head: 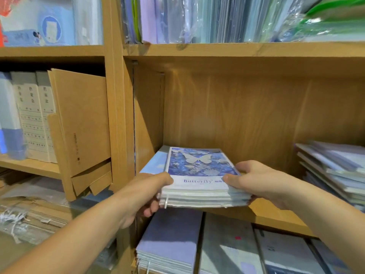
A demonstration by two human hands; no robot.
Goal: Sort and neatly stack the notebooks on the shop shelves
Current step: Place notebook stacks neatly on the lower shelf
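Note:
A stack of notebooks (197,167), topped by a blue cover with a white butterfly and the word "Butterfly", lies on the middle wooden shelf (266,216) near its left wall, its near end at the shelf's front edge. My left hand (150,192) grips the stack's near left corner, thumb on top and fingers beneath. My right hand (258,180) holds the near right corner, thumb on the cover and fingers wrapped round the side. A pale blue notebook (156,161) pokes out to the left under the top ones.
A second, uneven pile of notebooks (333,171) sits at the right of the same shelf. Purple and grey notebook stacks (171,240) fill the shelf below. Plastic-wrapped folders (217,18) stand on the shelf above. Cardboard sheets (81,123) and file boxes (33,115) occupy the left bay.

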